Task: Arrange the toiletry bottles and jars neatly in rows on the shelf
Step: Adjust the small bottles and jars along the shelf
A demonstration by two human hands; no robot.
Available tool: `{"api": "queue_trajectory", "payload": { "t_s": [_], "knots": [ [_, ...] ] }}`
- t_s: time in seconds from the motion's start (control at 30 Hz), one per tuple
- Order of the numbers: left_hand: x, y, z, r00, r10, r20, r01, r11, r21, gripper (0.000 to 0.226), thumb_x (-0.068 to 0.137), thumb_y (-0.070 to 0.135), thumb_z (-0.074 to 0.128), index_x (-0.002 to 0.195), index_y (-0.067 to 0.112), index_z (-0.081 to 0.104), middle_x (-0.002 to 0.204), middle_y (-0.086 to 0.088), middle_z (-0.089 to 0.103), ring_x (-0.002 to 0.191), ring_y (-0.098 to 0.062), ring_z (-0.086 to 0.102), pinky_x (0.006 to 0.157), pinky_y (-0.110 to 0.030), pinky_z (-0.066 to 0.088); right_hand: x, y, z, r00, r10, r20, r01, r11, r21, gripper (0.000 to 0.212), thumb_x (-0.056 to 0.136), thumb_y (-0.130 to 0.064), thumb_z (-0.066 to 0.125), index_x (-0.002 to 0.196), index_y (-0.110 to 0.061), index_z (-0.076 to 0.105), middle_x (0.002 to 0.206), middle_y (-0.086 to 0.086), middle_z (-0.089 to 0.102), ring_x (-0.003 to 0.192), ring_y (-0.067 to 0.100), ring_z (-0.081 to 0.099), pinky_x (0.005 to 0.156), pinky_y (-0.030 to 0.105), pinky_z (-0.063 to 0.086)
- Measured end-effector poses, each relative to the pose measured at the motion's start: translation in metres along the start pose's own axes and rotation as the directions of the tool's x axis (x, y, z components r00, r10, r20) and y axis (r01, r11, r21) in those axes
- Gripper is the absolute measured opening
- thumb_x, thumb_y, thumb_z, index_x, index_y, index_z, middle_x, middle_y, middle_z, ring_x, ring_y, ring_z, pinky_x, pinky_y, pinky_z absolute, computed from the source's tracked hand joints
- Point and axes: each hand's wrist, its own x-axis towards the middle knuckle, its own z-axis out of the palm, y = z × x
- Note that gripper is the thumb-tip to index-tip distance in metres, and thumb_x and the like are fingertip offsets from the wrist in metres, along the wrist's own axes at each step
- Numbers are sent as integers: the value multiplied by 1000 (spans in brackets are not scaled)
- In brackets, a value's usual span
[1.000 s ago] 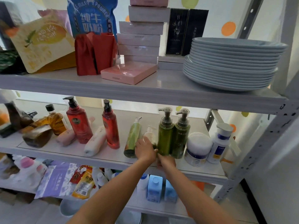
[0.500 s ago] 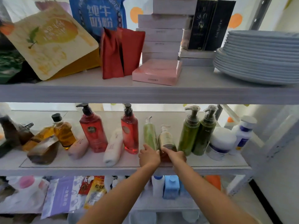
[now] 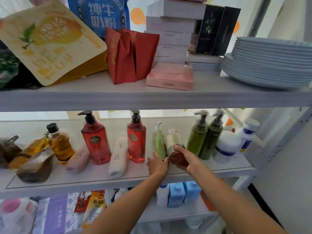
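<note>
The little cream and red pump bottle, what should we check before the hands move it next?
1. Right hand grips the cream and red pump bottle: ok.
2. Left hand steadies the pale green pump bottle: ok.
3. Two dark green pump bottles stand upright: ok.
4. White tube and pink tube upright: not ok, lying down.
5. Bottle's base flat on the middle shelf: cannot tell.

I face a pale grey metal shelving unit [image 3: 152, 98] — daylight glows behind it, through a white backdrop [image 3: 140, 9] with orange dots. A plain wall [image 3: 287, 174] stands to my right.
</note>
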Motion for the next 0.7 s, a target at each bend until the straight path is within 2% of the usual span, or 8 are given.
{"api": "queue_trajectory", "payload": {
  "t_s": [0.1,0.17,0.23,0.3,0.4,0.57,0.63,0.7],
  "knots": [
    [-1,2,-3,998,63,9,-62,994,-91,39,97,37,35,123,12,48,120,-19,55,106,-32,54,95,-44,45,-4,-7,1,999,12,31,-12,1000,24,77,65,-28,85,128,-2,48,113,16,60,97,26,59,71,36,55],
    [0,4,-8,992,107,-63,-113,988,-101,49,97,41,23,110,8,58,110,-18,60,99,-31,56,92,-45,46,-6,-9,4,999,9,40,-11,999,50,82,62,-28,87,129,-2,47,115,17,61,97,28,62,63,34,55],
    [-3,10,-17,985,102,-142,-132,967,-218,61,96,49,19,106,6,61,105,-17,61,96,-29,57,89,-42,47,-9,-10,9,999,-19,30,17,999,50,84,60,-30,88,128,-2,47,115,17,61,97,29,62,71,36,58],
    [-7,21,-27,990,116,-81,-139,901,-411,60,98,52,25,108,4,59,101,-12,62,93,-26,58,86,-36,48,-9,-6,18,998,-61,10,61,998,11,83,60,-35,88,125,-3,47,113,15,61,98,29,62,86,40,57],
    [-10,32,-39,982,59,180,91,683,-724,55,89,50,53,117,3,51,108,-13,61,100,-27,59,94,-41,49,-7,4,29,993,-118,-6,117,991,-65,81,61,-40,86,122,-1,50,112,16,64,103,30,63,92,42,55],
    [-6,28,-46,977,-28,213,183,629,-756,48,81,23,69,115,1,43,111,-18,59,92,-27,61,86,-42,53,-3,11,28,980,-150,131,180,949,-258,68,71,-34,79,122,1,51,114,17,64,105,28,63,95,38,53],
    [-3,27,-49,979,-52,199,190,596,-780,50,79,23,71,116,0,46,112,-20,60,94,-30,63,88,-44,53,-9,9,22,949,-120,291,245,861,-445,75,59,-34,82,122,-4,54,117,14,63,107,25,61,98,36,50],
    [0,21,-52,977,-54,208,202,565,-800,46,80,22,71,113,-1,49,110,-21,62,89,-29,64,81,-41,56,-9,9,15,941,-91,325,303,650,-697,80,52,-36,81,123,-12,54,130,10,49,117,25,51,108,37,42]
  ]
}}
